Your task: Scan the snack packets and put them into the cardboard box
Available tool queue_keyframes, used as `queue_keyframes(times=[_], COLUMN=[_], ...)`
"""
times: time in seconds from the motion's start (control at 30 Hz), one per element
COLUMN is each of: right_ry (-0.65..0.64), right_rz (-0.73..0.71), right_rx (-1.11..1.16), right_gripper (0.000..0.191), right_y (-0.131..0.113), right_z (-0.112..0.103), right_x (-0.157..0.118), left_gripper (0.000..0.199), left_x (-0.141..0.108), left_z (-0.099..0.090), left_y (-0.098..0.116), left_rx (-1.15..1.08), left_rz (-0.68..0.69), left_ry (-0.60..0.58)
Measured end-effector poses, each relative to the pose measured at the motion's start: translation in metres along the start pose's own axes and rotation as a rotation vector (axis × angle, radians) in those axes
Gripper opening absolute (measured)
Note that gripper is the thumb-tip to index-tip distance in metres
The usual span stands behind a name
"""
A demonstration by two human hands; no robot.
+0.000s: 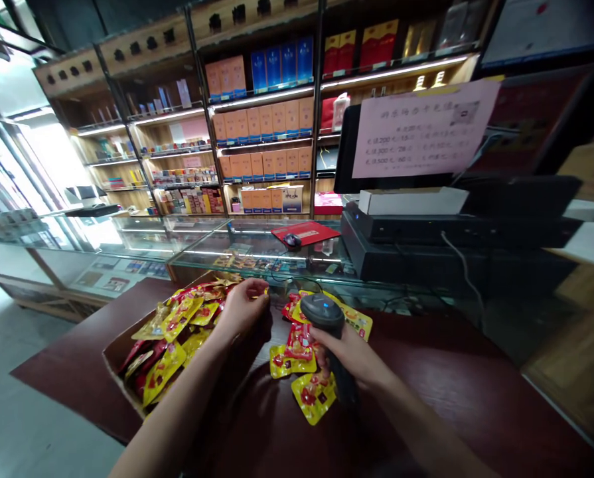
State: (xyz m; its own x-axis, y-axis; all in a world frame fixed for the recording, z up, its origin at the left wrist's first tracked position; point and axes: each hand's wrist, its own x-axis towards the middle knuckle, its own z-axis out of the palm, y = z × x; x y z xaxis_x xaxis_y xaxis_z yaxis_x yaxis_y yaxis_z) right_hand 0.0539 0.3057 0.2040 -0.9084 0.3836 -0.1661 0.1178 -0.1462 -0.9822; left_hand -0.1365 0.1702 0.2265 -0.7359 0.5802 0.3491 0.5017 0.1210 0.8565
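Observation:
My right hand is wrapped around the grip of a black barcode scanner, its head lit by a small blue light. Under and beside the scanner lie several yellow and red snack packets on the dark red tabletop. My left hand is closed in a pinch by the right edge of a cardboard box. A speck of yellow shows at its fingertips, too small to name. Many more yellow, red and gold packets fill the box, partly hidden behind my left forearm.
Behind the table runs a glass display counter with a computer mouse on a red mat. A monitor bearing a pink handwritten sheet stands at right, above black equipment with cables. Shelves of boxed goods line the wall.

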Motion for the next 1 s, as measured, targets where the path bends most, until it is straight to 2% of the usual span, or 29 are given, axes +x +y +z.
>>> queue_keyframes(times=[0.17, 0.23, 0.33, 0.43, 0.57, 0.67, 0.77, 0.87, 1.0], right_ry=[0.043, 0.055, 0.064, 0.079, 0.093, 0.095, 0.098, 0.105, 0.111], right_rz=[-0.017, -0.003, 0.001, 0.022, 0.065, 0.077, 0.092, 0.106, 0.114], right_rx=[0.005, -0.007, -0.014, -0.009, 0.008, 0.026, 0.023, 0.007, 0.028], right_gripper=[0.030, 0.031, 0.031, 0.029, 0.026, 0.022, 0.022, 0.024, 0.024], right_y=[-0.005, -0.007, -0.008, -0.005, 0.000, 0.004, 0.007, 0.010, 0.010], right_z=[-0.009, -0.013, -0.018, -0.022, -0.025, -0.026, -0.026, -0.026, -0.025], right_x=[0.004, 0.005, 0.008, 0.013, 0.020, 0.024, 0.027, 0.029, 0.028], left_gripper=[0.028, 0.031, 0.032, 0.031, 0.040, 0.045, 0.044, 0.043, 0.031], left_x=[-0.004, -0.002, 0.003, 0.005, 0.008, 0.006, 0.001, -0.004, 0.004], left_z=[0.060, 0.077, 0.093, 0.099, 0.099, 0.102, 0.109, 0.113, 0.101], left_y=[-0.028, -0.036, -0.042, -0.043, -0.036, -0.032, -0.031, -0.032, -0.036], left_rx=[-0.049, -0.016, 0.058, 0.209, 0.561, 0.708, 0.622, 0.534, 0.451], left_rz=[-0.068, -0.072, -0.080, -0.053, -0.014, -0.047, -0.113, -0.106, -0.052], left_ry=[-0.231, -0.298, -0.371, -0.413, -0.423, -0.447, -0.439, -0.430, -0.541])
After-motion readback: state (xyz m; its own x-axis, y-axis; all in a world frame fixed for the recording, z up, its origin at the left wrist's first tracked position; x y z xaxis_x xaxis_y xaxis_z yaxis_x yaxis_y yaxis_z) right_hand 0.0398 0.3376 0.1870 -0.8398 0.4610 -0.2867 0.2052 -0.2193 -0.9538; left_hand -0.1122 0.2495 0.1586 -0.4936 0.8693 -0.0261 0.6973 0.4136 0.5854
